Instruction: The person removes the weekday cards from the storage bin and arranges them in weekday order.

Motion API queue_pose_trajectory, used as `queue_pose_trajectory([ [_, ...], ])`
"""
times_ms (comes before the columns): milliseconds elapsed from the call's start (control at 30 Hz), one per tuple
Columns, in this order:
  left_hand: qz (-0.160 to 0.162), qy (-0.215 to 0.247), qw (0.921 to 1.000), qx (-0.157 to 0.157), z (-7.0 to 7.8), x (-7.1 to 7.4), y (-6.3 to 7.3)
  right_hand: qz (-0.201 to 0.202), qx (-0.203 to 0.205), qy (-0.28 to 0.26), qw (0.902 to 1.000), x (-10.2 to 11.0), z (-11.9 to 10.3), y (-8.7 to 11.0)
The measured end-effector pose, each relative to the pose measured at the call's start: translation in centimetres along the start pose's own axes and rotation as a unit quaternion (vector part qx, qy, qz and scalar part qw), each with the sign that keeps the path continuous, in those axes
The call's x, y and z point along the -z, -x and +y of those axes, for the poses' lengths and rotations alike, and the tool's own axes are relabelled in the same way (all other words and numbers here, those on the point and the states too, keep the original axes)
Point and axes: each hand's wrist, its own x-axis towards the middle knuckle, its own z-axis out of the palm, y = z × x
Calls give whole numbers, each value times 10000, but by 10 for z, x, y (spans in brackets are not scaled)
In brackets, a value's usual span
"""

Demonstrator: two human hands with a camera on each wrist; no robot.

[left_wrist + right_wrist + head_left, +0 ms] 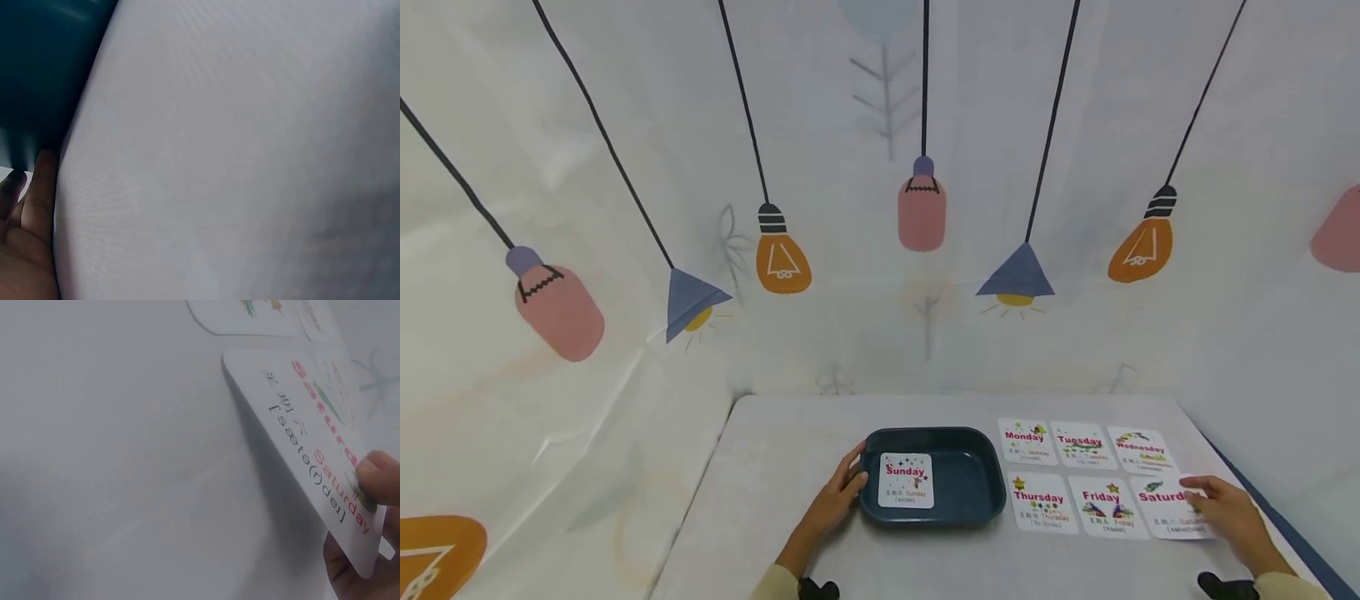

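A dark teal tray [970,479] stands on the white table, with the Sunday card [906,481] lying in its left part. At the tray's left end, my left hand [833,502] grips the rim; in the left wrist view its fingers [39,200] touch the tray's edge. My right hand [1238,515] pinches the right side of the Saturday card [1167,510] between thumb and fingers. The right wrist view shows this card [306,444] tilted, its held side raised off the table.
Left of the Saturday card lie the Friday card [1107,508] and the Thursday card [1043,504]. Behind them are the Monday card [1027,442], Tuesday card [1083,446] and Wednesday card [1141,450]. A pale wall [850,350] with printed lamps rises behind the table [790,442].
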Motion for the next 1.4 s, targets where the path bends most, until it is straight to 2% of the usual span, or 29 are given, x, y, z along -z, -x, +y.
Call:
queue_pose_trajectory([
  [167,-97,110,9999,45,-3,-5,6,221,-319,237,9990,-14,15,7],
  [233,-73,80,9999,46,-3,-5,6,309,-293,345,9985,-16,17,9],
  [367,-8,56,9999,117,-3,-2,4,287,68,809,9963,-17,9,12],
  [500,69,21,9999,100,-5,2,-1,132,644,1414,9878,-14,-3,13],
  [600,66,11,10000,-8,-4,3,-4,-43,840,1702,9818,-9,-9,15],
  [733,10,36,9999,-113,-2,1,-8,-179,731,2051,9758,-3,-14,18],
  [933,79,1,9999,-64,2,0,-6,-200,532,2325,9709,-4,-18,21],
  [1033,59,25,10000,21,2,0,-1,45,460,2404,9696,-11,-21,24],
  [1133,28,21,9999,156,1,0,4,609,532,2394,9676,-22,-29,30],
  [1200,22,18,9998,176,1,0,6,1198,1024,2316,9600,-31,-38,34],
  [1267,24,9,9998,188,1,-1,7,1719,1689,2197,9453,-39,-52,38],
  [1333,66,-2,9998,171,2,-1,7,2167,2540,2090,9192,-46,-70,40],
  [1400,127,-7,9998,147,3,-1,5,2413,3288,1927,8925,-55,-90,42],
])
